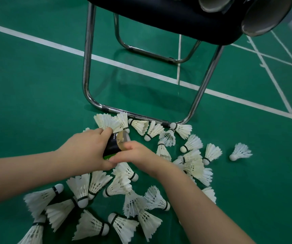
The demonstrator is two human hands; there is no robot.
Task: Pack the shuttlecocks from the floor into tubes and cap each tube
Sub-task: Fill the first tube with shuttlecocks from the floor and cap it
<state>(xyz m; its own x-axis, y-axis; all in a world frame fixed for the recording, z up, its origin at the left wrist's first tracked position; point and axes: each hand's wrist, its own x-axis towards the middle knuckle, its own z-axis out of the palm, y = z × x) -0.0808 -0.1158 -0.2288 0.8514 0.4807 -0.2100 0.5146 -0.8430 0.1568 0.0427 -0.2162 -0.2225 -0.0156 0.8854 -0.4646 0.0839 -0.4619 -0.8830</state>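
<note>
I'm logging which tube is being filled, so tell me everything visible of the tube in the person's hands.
The tube is dark, mostly black, with small pale print and a green band near its lower end. It looks like cardboard. It tilts away from the person over the scattered shuttlecocks. The left hand wraps its side; the right hand touches its lower part. Its far end is open, the inside tan, something pale inside. No cap shows.
</note>
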